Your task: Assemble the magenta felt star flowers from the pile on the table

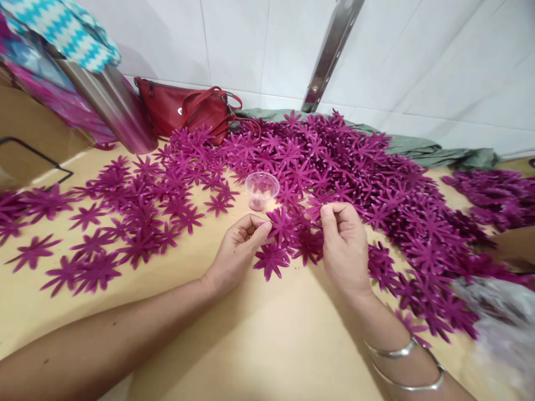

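Dozens of scattered flowers [125, 223]: flat purple cut-outs, lying singly and overlapping on the left part of the table [267, 345].
patterned cloth [62, 33]: top left corner, draped above a slanting metal cylinder [112, 111].
red handbag [184, 108]: against the tiled wall [438, 67], behind the scattered flowers, just right of the metal cylinder.
left hand [238, 250]: low over the table near the middle; thumb and forefinger pinch one petal of the held flower [281, 225], the other fingers curled under.
clear cup [261, 190]: upright on the table, just beyond the left hand, at the near edge of the heap [376, 167].
held flower: between the two hands, over other flowers at the near edge of the heap.
metal bar [330, 50]: slanting up the tiled wall behind the heap.
right hand [345, 245]: just right of the held flower; thumb and forefinger pressed together at purple petals, the remaining fingers folded in; whether they grip the same flower or a neighbour cannot be told.
heap: a thick layer of the same purple flowers, spreading from the red handbag across the right side of the table.
bangles [401, 362]: two silver rings on the right wrist.
green cloth [422, 147]: along the wall, behind the heap.
plastic bag [501, 323]: blurred, lower right corner, beside the edge of the heap.
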`<state>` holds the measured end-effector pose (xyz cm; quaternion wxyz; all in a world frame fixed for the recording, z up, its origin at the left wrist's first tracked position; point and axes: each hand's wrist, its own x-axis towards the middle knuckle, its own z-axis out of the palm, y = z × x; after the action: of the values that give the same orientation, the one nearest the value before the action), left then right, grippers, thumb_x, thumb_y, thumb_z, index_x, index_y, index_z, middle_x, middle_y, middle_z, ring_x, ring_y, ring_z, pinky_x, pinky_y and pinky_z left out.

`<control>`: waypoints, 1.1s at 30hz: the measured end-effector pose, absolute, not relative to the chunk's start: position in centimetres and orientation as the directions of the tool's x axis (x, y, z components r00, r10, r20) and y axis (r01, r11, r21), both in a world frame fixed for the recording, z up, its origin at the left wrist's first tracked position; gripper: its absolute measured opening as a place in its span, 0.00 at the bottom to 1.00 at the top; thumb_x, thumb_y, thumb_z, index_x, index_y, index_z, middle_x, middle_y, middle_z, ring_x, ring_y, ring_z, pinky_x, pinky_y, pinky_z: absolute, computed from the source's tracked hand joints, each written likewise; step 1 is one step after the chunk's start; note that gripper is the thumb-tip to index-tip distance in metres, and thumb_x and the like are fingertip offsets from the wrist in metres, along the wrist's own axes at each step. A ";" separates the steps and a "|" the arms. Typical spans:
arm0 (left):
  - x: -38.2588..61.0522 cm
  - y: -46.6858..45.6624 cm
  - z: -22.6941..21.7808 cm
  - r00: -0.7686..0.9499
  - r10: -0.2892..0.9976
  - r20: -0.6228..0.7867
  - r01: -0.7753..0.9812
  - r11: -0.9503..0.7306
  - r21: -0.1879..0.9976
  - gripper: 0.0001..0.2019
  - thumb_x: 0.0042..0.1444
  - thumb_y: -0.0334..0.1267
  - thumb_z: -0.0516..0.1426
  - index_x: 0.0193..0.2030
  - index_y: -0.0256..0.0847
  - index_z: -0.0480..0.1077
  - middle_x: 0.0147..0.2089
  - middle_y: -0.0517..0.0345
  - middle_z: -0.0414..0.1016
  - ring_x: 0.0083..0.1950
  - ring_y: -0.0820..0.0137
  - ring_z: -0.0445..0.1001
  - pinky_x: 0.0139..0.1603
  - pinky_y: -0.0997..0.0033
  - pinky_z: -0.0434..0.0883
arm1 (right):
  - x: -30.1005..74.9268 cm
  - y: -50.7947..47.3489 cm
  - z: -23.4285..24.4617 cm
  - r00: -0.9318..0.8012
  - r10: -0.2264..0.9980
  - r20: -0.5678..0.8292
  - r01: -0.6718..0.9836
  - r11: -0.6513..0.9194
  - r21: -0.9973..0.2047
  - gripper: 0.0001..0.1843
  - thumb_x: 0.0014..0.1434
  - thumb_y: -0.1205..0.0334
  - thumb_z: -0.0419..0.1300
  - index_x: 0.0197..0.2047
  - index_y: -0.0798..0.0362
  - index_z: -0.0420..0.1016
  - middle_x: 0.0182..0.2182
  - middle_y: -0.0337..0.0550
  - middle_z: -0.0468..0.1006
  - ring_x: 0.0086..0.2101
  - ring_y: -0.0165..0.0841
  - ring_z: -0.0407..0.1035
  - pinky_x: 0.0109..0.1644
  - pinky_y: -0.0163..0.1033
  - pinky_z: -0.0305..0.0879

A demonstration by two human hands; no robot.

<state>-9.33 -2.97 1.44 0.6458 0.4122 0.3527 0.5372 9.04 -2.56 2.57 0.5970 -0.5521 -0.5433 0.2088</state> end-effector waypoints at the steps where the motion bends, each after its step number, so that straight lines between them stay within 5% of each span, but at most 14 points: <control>1: -9.3 -3.0 1.4 0.169 0.985 -0.021 -0.416 0.091 0.905 0.14 0.60 0.46 0.68 0.33 0.40 0.72 0.35 0.61 0.73 0.37 0.75 0.71 0.45 0.74 0.73 | 9.2 -2.4 2.5 0.329 0.843 0.426 0.345 0.313 -0.885 0.09 0.71 0.55 0.59 0.38 0.49 0.71 0.31 0.35 0.69 0.32 0.33 0.64 0.40 0.39 0.63; 5: -9.3 -2.9 1.1 0.137 0.990 -0.023 -0.445 0.082 0.892 0.13 0.59 0.45 0.68 0.34 0.40 0.73 0.37 0.61 0.74 0.39 0.74 0.72 0.48 0.73 0.75 | 9.3 -2.4 2.3 0.220 0.826 0.519 0.498 0.363 -0.788 0.05 0.68 0.60 0.61 0.46 0.48 0.76 0.43 0.44 0.77 0.45 0.40 0.72 0.53 0.48 0.67; 9: -9.2 -2.8 0.9 0.137 0.990 0.021 -0.443 0.042 0.896 0.11 0.61 0.44 0.67 0.36 0.40 0.74 0.39 0.60 0.74 0.41 0.74 0.73 0.47 0.74 0.74 | 8.5 -3.2 2.8 0.064 0.755 0.653 0.682 0.444 -0.581 0.07 0.67 0.60 0.63 0.48 0.47 0.77 0.51 0.50 0.77 0.58 0.47 0.68 0.66 0.60 0.60; 16: -9.3 -2.9 1.1 0.234 0.971 -0.040 -0.369 0.127 0.921 0.15 0.58 0.48 0.69 0.36 0.38 0.75 0.33 0.59 0.76 0.34 0.73 0.73 0.38 0.74 0.73 | 7.6 -3.8 2.9 -0.045 0.761 0.647 0.620 0.529 -0.580 0.04 0.67 0.62 0.66 0.38 0.46 0.79 0.44 0.44 0.81 0.52 0.43 0.72 0.61 0.55 0.65; 26: -9.2 -2.9 1.5 0.150 0.988 -0.030 -0.429 0.092 0.898 0.16 0.56 0.46 0.70 0.33 0.40 0.70 0.36 0.61 0.74 0.37 0.74 0.73 0.46 0.72 0.76 | 8.2 -2.9 2.2 0.185 0.933 0.308 0.118 0.290 -0.950 0.09 0.64 0.55 0.67 0.36 0.48 0.75 0.33 0.37 0.75 0.34 0.33 0.69 0.40 0.39 0.67; 29: -9.1 -2.9 1.4 0.119 0.991 -0.053 -0.448 0.101 0.888 0.17 0.54 0.45 0.71 0.33 0.40 0.69 0.34 0.64 0.73 0.34 0.76 0.70 0.45 0.73 0.77 | 8.7 -2.2 1.6 0.269 0.946 0.183 -0.135 0.225 -0.965 0.13 0.60 0.53 0.71 0.35 0.48 0.72 0.29 0.33 0.70 0.28 0.29 0.62 0.34 0.36 0.63; 33: -9.1 -2.8 1.2 0.107 0.993 -0.055 -0.463 0.099 0.881 0.17 0.54 0.45 0.71 0.33 0.40 0.69 0.33 0.65 0.71 0.34 0.77 0.69 0.44 0.74 0.77 | 9.4 -1.5 1.3 0.217 0.975 0.041 -0.347 0.116 -0.930 0.15 0.58 0.51 0.74 0.37 0.48 0.74 0.33 0.34 0.75 0.31 0.30 0.69 0.39 0.37 0.70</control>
<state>-9.12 -2.76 1.22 0.6474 0.3668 0.3611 0.5621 9.43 -1.53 1.32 0.6515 -0.4292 -0.3657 0.5075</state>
